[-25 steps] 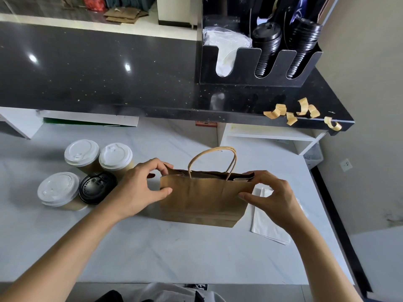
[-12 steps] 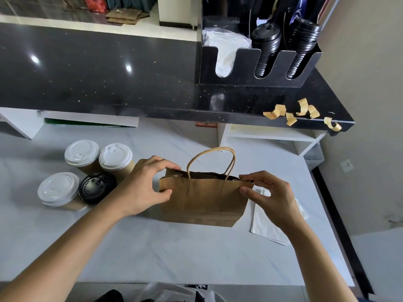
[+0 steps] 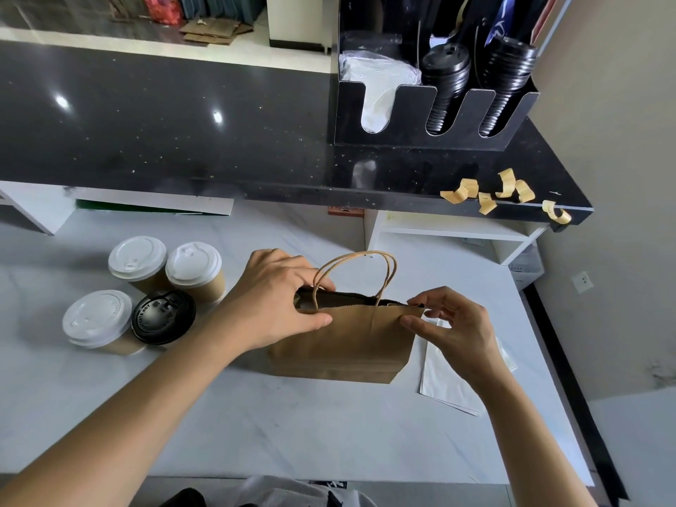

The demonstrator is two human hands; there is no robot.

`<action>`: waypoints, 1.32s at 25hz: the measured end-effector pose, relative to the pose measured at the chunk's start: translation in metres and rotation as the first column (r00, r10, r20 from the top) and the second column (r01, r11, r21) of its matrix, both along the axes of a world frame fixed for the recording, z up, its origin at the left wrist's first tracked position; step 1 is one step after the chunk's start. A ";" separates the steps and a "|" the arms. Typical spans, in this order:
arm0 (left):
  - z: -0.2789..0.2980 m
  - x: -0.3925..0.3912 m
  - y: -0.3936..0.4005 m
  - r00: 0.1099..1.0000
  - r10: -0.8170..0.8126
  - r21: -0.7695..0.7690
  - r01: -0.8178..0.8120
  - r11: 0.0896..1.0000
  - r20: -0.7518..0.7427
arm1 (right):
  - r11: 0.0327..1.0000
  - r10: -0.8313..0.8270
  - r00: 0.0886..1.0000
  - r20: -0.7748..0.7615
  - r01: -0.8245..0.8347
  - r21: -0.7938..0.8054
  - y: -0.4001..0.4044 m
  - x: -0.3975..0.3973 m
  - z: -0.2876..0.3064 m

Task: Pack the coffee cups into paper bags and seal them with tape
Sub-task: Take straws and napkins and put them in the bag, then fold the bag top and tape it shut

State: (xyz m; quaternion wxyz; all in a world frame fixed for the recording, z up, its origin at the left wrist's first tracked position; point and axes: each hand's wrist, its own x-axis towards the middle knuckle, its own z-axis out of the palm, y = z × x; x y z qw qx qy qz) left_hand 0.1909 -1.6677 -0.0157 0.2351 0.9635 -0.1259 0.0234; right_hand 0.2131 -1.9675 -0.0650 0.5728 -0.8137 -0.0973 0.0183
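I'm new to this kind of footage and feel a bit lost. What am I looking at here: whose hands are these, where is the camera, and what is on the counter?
There is no machine: a person works with bare hands, and the one picture comes from a camera worn on their head, looking forward and down.

The left hand and right hand each pinch the top edge of a brown paper bag with twisted paper handles, which stands on the pale marble-look counter.

To the left stand four lidded paper coffee cups: three with white lids and one with a black lid. None is visibly in the bag yet.

A flat white paper sheet lies beside the bag. On the black shelf above lie curled strips of tan tape and a black organiser holding stacked lids.
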 end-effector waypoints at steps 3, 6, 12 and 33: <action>0.000 0.002 -0.010 1.000 -0.012 -0.033 0.013 0.999 0.008 | 1.000 -0.005 1.000 -0.001 0.005 0.006 0.001 0.000 -0.001; 0.002 0.004 -0.020 1.000 -0.003 -0.053 0.002 0.999 -0.017 | 1.000 0.004 1.000 0.018 -0.004 0.013 0.002 0.001 -0.001; 0.007 0.006 -0.052 0.998 0.021 -0.167 -0.031 0.985 -0.060 | 0.999 0.026 1.000 0.016 -0.027 0.029 0.004 0.001 0.000; -0.006 0.007 -0.071 0.989 0.143 -0.244 -0.146 0.959 -0.032 | 0.998 0.037 0.997 -0.065 -0.033 0.059 0.008 0.001 0.010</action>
